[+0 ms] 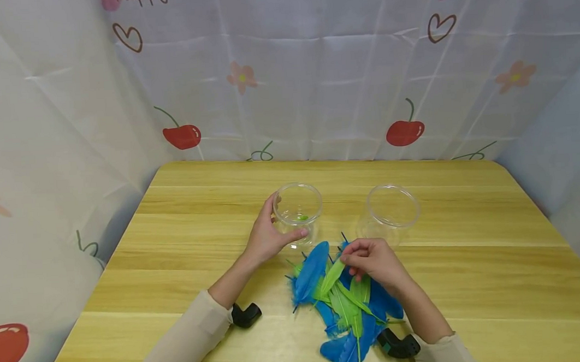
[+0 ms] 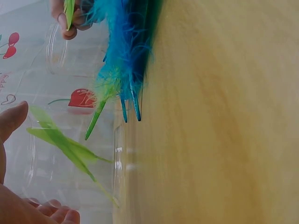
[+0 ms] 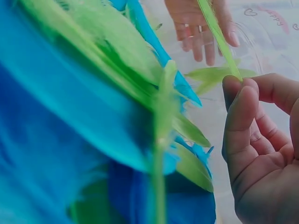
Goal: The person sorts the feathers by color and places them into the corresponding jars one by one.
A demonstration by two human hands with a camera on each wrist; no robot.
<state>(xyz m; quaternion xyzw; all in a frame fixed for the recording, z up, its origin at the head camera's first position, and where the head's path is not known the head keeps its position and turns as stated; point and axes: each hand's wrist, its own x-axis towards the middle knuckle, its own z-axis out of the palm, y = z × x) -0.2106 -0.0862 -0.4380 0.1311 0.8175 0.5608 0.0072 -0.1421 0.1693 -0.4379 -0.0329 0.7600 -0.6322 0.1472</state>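
1. Left hand (image 1: 265, 238): fingers and thumb curled round the wall of the left clear cup (image 1: 298, 210), which stands upright on the wooden table (image 1: 472, 281). Seen from the near edge, this cup sits at about 11 o'clock from the feather pile.
2. Inside the left clear cup: a green feather (image 2: 65, 144), seen through the wall from the left wrist view.
3. Right hand (image 1: 375, 261): thumb and fingertips pressed together, pinching the quill end of a second green feather, the pinched feather (image 1: 331, 277). Its vane slants toward 7 o'clock over the pile. In the right wrist view the shaft passes between the thumb (image 3: 240, 116) and the curled fingers.
4. Feather pile (image 1: 346, 309): blue and green feathers lying overlapped on the table, directly below the right hand and reaching toward 6 o'clock.
5. Right clear cup (image 1: 392, 208): upright, at about 1 o'clock from the pile, just beyond the right hand and apart from the left cup.
6. Backdrop (image 1: 314, 81): white sheeting printed with cherries, hearts and flowers, at 12 o'clock.
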